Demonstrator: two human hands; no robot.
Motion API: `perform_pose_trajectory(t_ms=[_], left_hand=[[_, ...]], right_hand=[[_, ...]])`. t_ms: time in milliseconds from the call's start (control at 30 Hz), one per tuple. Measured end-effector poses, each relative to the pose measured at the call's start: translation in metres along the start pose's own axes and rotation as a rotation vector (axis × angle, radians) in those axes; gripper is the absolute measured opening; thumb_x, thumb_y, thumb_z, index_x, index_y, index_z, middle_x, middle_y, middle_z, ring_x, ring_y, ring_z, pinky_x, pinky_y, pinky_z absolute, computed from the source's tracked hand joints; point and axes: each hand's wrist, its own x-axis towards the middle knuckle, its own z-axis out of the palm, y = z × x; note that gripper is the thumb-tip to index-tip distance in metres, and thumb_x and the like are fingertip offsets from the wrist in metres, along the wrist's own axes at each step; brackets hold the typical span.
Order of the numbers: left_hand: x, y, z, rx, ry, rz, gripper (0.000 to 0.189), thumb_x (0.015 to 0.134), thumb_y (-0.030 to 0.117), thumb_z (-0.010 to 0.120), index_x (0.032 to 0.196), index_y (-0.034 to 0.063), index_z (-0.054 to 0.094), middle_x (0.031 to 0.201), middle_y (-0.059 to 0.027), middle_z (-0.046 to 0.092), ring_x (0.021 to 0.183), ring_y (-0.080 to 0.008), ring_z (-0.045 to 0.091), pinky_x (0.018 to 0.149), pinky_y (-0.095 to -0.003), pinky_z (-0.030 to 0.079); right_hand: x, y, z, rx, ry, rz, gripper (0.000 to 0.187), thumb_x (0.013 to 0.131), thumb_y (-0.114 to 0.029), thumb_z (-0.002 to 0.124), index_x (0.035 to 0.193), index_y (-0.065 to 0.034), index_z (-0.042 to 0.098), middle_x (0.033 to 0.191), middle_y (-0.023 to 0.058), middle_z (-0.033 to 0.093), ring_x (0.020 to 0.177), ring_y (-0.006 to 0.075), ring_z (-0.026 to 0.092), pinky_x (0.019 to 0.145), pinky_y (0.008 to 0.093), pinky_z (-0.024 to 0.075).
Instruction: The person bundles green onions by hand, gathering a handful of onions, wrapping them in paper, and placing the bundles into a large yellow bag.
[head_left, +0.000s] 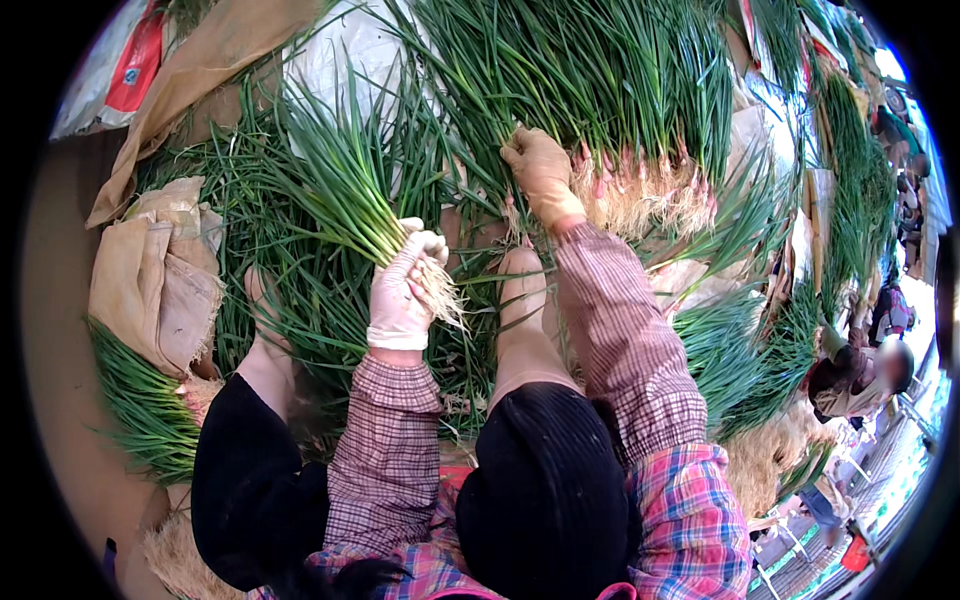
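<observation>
My left hand (405, 289), in a pale glove, is closed around a bunch of scallions (367, 217). Their green leaves fan up and to the left, and their whitish roots and pinkish bulbs stick out below my fingers. A tan glove covers my right hand (541, 169), whose fingers curl around scallion stems at the left edge of a large pile of scallions (600, 67). A few bulbs (511, 214) show just beneath that hand. Pink bulbs and a thick mat of pale roots (645, 195) line the pile's near edge.
Loose green leaves (247, 195) cover the ground around my feet. Folded sacking (161, 277) lies at the left above another scallion bundle (146, 405). White plastic sheeting (352, 60) shows behind. More scallions (720, 360) and a person (855, 375) are at the right.
</observation>
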Motion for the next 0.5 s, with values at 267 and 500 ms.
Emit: perform_pose_trajectory(t_ms=[267, 500], left_hand=[[-0.004, -0.023, -0.001, 0.352, 0.139, -0.034, 0.011, 0.081, 0.002, 0.063, 0.09, 0.0054, 0.057, 0.077, -0.0043, 0.062, 0.061, -0.0108, 0.059, 0.049, -0.0184, 0.045], [-0.008, -0.014, -0.008, 0.443, 0.206, -0.026, 0.013, 0.08, 0.001, 0.064, 0.091, 0.0047, 0.057, 0.077, -0.0038, 0.061, 0.059, -0.0102, 0.057, 0.045, -0.0178, 0.042]], right_hand=[[-0.089, -0.077, -0.02, 1.423, -0.583, 0.483, 0.017, 0.085, -0.014, 0.063, 0.096, -0.0023, 0.061, 0.085, 0.0019, 0.063, 0.08, 0.0088, 0.056, 0.072, 0.0236, 0.044], [-0.077, -0.097, 0.012, 1.751, -0.47, 0.833, 0.006, 0.09, -0.008, 0.052, 0.088, -0.0034, 0.056, 0.073, 0.0022, 0.057, 0.056, 0.0073, 0.047, 0.051, 0.0181, 0.0404]])
